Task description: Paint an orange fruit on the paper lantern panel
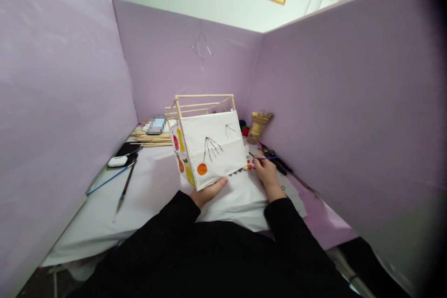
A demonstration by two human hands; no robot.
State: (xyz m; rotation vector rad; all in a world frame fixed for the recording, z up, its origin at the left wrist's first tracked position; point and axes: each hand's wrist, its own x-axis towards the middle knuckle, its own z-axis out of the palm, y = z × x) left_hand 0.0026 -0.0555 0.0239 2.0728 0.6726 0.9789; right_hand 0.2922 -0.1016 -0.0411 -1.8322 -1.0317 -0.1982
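My left hand [208, 192] grips the near bottom corner of a box-shaped paper lantern [213, 146] on a thin wooden stick frame, holding it tilted above the table. Its facing white panel carries black brush strokes and an orange dot; the left panel shows painted fruit. My right hand [266, 171] is closed on a small blue-handled paintbrush [267, 158], its tip beside a row of paint dabs [244, 168] on the table just right of the lantern.
White paper [153, 195] covers the table inside purple partition walls [63, 102]. A long brush [126, 187], a blue stick [106, 181] and a white earbud case [118, 161] lie at left. Wooden sticks [152, 138] are stacked behind. A wooden holder [257, 126] and black tools [275, 158] sit at right.
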